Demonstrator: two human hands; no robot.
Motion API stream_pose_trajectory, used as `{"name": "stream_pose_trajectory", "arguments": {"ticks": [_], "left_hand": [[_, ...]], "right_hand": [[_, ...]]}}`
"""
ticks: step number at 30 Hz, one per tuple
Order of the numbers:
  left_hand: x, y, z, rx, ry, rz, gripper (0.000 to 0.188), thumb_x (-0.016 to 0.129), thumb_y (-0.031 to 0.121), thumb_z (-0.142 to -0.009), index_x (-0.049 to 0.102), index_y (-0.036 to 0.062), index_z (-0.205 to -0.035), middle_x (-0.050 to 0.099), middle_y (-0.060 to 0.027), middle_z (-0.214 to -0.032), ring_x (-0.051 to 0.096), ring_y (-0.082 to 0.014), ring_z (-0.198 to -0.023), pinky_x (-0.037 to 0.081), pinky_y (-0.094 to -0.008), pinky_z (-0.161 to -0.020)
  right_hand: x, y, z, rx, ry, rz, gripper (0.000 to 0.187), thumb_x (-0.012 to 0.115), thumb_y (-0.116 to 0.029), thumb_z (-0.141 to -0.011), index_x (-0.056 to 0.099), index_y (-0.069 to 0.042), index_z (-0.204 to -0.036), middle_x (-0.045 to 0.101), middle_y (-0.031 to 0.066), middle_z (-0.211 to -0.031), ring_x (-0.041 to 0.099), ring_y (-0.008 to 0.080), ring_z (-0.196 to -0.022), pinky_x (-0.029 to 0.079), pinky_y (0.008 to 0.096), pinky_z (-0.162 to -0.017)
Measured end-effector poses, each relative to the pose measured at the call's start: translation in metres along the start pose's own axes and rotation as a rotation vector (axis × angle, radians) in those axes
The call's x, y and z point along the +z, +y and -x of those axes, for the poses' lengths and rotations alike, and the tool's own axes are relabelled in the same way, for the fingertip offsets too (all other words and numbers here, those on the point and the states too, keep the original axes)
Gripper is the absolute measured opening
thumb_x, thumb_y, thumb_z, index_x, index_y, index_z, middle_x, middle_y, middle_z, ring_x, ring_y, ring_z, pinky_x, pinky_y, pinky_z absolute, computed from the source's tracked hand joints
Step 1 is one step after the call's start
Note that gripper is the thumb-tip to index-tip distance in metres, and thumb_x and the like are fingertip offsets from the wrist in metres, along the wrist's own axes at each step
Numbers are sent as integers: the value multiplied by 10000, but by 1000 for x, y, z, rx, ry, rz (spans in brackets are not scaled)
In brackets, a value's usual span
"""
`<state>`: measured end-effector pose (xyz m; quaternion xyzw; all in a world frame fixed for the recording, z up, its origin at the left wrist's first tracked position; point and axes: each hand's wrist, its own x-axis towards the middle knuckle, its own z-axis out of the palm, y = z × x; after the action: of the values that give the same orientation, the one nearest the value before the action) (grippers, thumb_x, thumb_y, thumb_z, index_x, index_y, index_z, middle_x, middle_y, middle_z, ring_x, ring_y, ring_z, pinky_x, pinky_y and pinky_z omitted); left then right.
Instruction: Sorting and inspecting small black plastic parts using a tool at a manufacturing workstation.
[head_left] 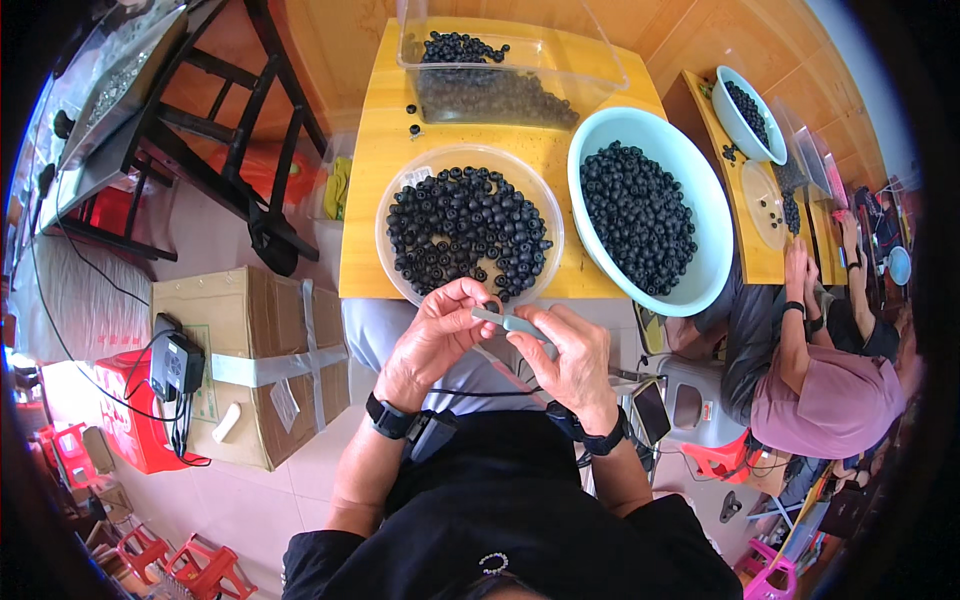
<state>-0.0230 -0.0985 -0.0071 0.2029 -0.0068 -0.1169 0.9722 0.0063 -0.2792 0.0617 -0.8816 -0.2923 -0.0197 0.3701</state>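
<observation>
My left hand (pixel 440 335) pinches a small black bead-like piece (pixel 491 307) at its fingertips, just over the near rim of the round tray. My right hand (pixel 572 360) grips a slim tool with a pale grey-green handle (pixel 527 330). Its flat, light end meets the left fingertips beside the black piece; its exact kind is not clear. Many similar round black pieces, some showing a hole, lie in the shallow clear round tray (pixel 553 200). To its right, a pale blue basin (pixel 583 215) holds a large heap of them.
At the table's far side stands a clear rectangular bin (pixel 610 80) with more black pieces; two lie loose on the yellow table (pixel 365 220). A taped cardboard box (pixel 265 400) stands at my left. On the right, people work at another table (pixel 765 255) with a second basin (pixel 770 155).
</observation>
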Motion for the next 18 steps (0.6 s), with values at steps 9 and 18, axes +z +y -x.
{"name": "stream_pose_trajectory", "arguments": {"ticks": [9,18], "left_hand": [[-1,-3,6,-72,77,82,233,679,83,-831,570,-13,-1013,599,-120,-969,602,-152,-811,510,-261,-762],[1,-5,2,-95,108,72,156,641,66,-870,603,26,-1016,645,-66,-927,607,-148,-793,504,-276,-751]], "right_hand": [[8,9,2,-81,82,4,208,713,-227,-803,669,-62,-922,553,64,-655,548,228,-504,397,339,-456],[7,15,7,-14,57,35,222,712,-277,-808,663,-99,-932,589,56,-697,608,270,-556,452,368,-478]]}}
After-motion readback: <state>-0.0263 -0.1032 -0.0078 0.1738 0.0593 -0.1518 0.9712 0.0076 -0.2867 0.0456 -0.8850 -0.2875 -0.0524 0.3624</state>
